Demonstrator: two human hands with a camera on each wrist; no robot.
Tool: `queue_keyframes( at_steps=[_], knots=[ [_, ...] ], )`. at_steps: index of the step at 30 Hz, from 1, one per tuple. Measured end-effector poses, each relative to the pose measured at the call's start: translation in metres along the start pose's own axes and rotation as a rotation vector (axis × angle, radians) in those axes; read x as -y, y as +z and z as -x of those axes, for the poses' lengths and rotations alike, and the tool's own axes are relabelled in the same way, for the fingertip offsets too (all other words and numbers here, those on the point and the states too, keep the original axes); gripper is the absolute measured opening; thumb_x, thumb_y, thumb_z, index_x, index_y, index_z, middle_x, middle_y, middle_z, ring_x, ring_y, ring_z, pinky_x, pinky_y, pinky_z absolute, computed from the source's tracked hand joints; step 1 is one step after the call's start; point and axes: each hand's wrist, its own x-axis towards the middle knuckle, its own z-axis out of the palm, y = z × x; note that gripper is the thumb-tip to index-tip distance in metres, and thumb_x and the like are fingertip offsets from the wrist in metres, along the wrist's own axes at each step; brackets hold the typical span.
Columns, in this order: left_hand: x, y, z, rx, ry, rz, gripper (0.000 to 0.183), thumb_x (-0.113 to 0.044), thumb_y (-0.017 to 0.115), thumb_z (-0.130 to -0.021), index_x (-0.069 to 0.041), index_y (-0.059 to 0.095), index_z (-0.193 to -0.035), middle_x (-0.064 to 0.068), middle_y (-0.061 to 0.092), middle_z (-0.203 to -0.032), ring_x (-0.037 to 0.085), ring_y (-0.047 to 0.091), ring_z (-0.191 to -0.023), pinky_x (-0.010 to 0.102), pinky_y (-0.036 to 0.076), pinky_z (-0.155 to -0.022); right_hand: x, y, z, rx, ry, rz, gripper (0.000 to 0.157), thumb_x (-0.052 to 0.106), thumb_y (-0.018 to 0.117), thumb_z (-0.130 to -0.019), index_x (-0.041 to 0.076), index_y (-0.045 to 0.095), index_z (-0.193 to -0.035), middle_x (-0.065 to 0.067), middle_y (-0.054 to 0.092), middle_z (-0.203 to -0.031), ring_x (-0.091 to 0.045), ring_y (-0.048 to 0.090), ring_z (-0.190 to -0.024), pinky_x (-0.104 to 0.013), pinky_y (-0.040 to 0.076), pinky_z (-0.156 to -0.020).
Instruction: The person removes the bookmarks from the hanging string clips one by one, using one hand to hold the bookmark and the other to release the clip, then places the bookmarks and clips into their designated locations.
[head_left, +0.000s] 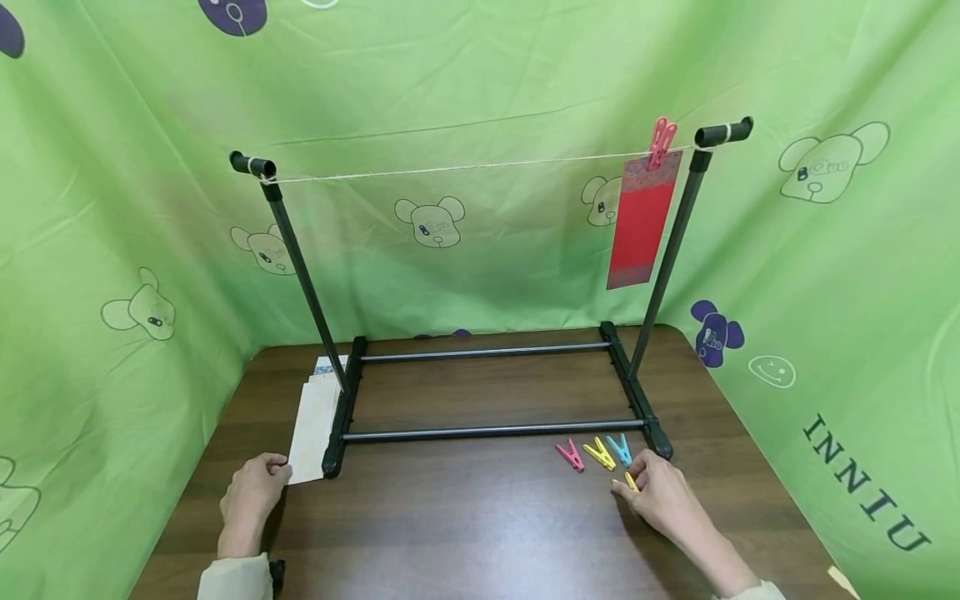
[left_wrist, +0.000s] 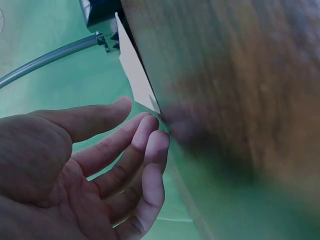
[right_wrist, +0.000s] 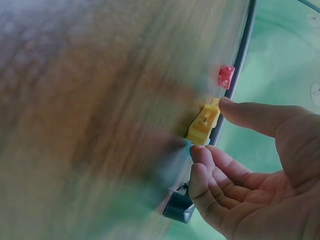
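At the left, my left hand [head_left: 253, 497] has its fingertips right at the near corner of a white paper strip [head_left: 311, 425]; in the left wrist view a gap parts the thumb from the fingers. My right hand [head_left: 667, 496] holds a yellow clothespin [right_wrist: 202, 126] between thumb and fingertips, low over the table. Just beyond it lie a pink clothespin [head_left: 571, 456], another yellow clothespin [head_left: 599, 453] and a blue clothespin [head_left: 620, 450]. A red paper strip [head_left: 641, 225] hangs from the string [head_left: 450, 169], held by pink clothespins [head_left: 662, 143].
A black frame with two uprights [head_left: 307, 279] stands on the wooden table [head_left: 450, 517], the string tied between its tops. Its low crossbar [head_left: 487, 432] runs just behind the clothespins. Other paper [head_left: 324, 367] shows beyond the white strip. Green patterned cloth [head_left: 450, 83] surrounds the table.
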Motion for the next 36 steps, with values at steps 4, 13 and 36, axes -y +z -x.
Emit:
queue_keyframes(
  at_steps=[4,13,36],
  knots=[
    [-0.003,-0.001,0.002,-0.010,0.003,0.011,0.036,-0.023,0.060,-0.106,0.001,0.068,-0.130,0.020,0.074,-0.115,0.039,0.070,-0.097,0.055,0.053,-0.074,0.001,-0.004,-0.002,-0.007,0.003,0.011,0.036,0.020,0.090,-0.086,0.000,0.062,-0.099,-0.005,0.065,-0.080,-0.020,0.061,-0.072,-0.041,0.051,-0.064],
    [-0.013,-0.003,0.006,-0.064,0.039,0.027,0.032,-0.023,0.062,-0.106,0.002,0.070,-0.125,0.019,0.075,-0.113,0.040,0.071,-0.097,0.055,0.054,-0.075,0.001,-0.007,-0.005,-0.076,-0.044,0.033,0.037,0.023,0.089,-0.086,-0.001,0.064,-0.100,-0.011,0.067,-0.089,-0.027,0.066,-0.080,-0.050,0.056,-0.071],
    [-0.037,-0.001,0.015,-0.092,0.150,0.071,0.042,-0.024,0.061,-0.109,0.008,0.065,-0.135,0.032,0.070,-0.129,0.052,0.065,-0.121,0.065,0.052,-0.098,0.014,-0.013,-0.017,-0.186,-0.162,-0.019,0.029,0.013,0.086,-0.089,-0.003,0.065,-0.103,-0.011,0.068,-0.090,-0.021,0.067,-0.077,-0.041,0.056,-0.068]
  ],
)
